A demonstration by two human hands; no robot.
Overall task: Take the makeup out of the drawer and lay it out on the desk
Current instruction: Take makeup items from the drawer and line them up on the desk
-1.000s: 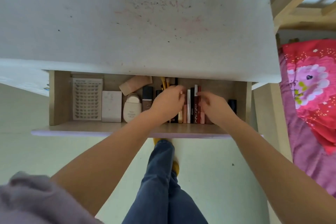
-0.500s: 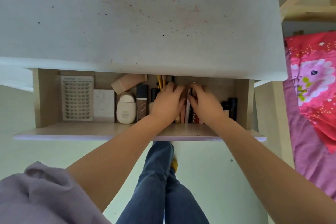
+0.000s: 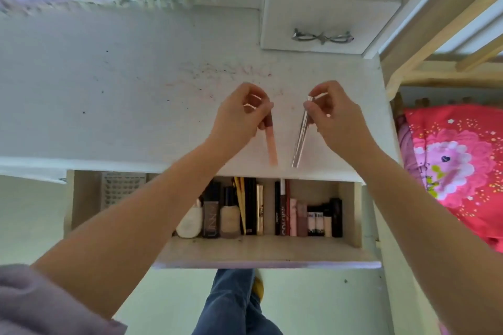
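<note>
From the head camera, your left hand (image 3: pixel 239 114) pinches a slim pale-pink tube (image 3: pixel 271 141) by its upper end, and your right hand (image 3: pixel 330 114) pinches a slim silvery clear tube (image 3: pixel 300 139) the same way. Both tubes hang slanting over the white, pencil-marked desk top (image 3: pixel 122 95), their lower ends close to its front edge; you cannot tell whether they touch the surface yet.

That is where the risk lies. Each tube is round and held only at one end between fingertips, so if you let go while it is tilted it may roll. Released this near the edge, it could drop back into the open wooden drawer (image 3: pixel 261 250) or onto the floor. Set them flat and further in. Your forearms also cross above the drawer front, so a careless return could knock the standing items.

The drawer is far from emptied. Along its back stand a white rounded bottle (image 3: pixel 189 223), a dark rectangular bottle (image 3: pixel 211 215), a beige foundation bottle (image 3: pixel 230 219), yellow-handled brushes (image 3: pixel 241 204), a gold tube (image 3: pixel 260 209), dark and pink lipstick tubes (image 3: pixel 292 216) and short black-capped tubes (image 3: pixel 325 216). A perforated white sheet (image 3: pixel 119 187) lies at the left, partly hidden by your arm.
</note>
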